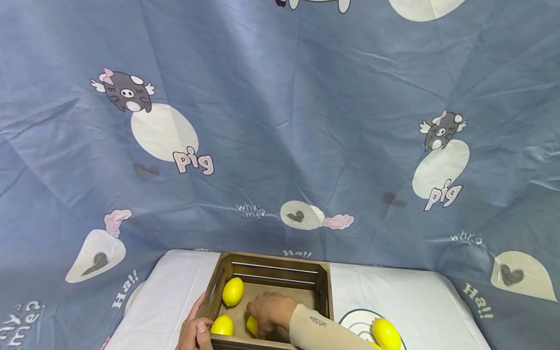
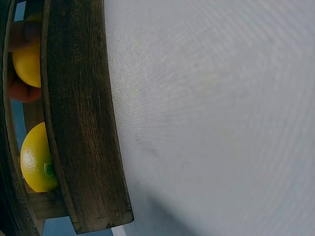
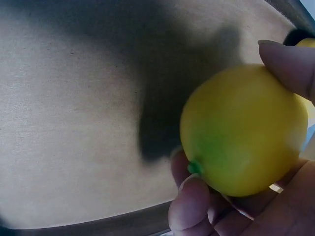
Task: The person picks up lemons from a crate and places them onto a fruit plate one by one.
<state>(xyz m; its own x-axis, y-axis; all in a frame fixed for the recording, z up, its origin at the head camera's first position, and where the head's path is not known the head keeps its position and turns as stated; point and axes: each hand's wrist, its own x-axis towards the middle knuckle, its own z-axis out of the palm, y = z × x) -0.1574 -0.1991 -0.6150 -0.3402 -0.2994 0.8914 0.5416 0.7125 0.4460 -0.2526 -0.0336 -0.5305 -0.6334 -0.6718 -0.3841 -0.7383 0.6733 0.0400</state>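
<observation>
One blue-grey printed cloth backdrop (image 1: 245,97) is hanging behind a white, cloth-covered surface (image 1: 385,287). On the surface a dark-brown slatted wooden crate (image 1: 280,261) is standing, and a round white plate with dark rings (image 1: 356,318) is lying to its right. The left hand (image 1: 194,330) is gripping the crate's near left corner. The right hand (image 1: 271,311), below a beige sleeve (image 1: 325,333), is clamping a smooth yellow oval lemon (image 3: 243,132) inside the crate: the thumb is pressing one side while the fingers are curling under the other. Whether this lemon is touching the base, the views are not showing clearly. A second lemon (image 1: 233,291) is lying towards the far left corner, a third lemon (image 1: 222,325) is resting by the near left one, and a fourth lemon (image 1: 387,334) is sitting on the plate. The held lemon is probably weighing little and feeling firm; its rounded, slightly glossy skin is likely inviting a slip or roll rather than damage. Its wide middle is offering the best hold, clear of the small green nub (image 3: 194,167) at one end.
</observation>
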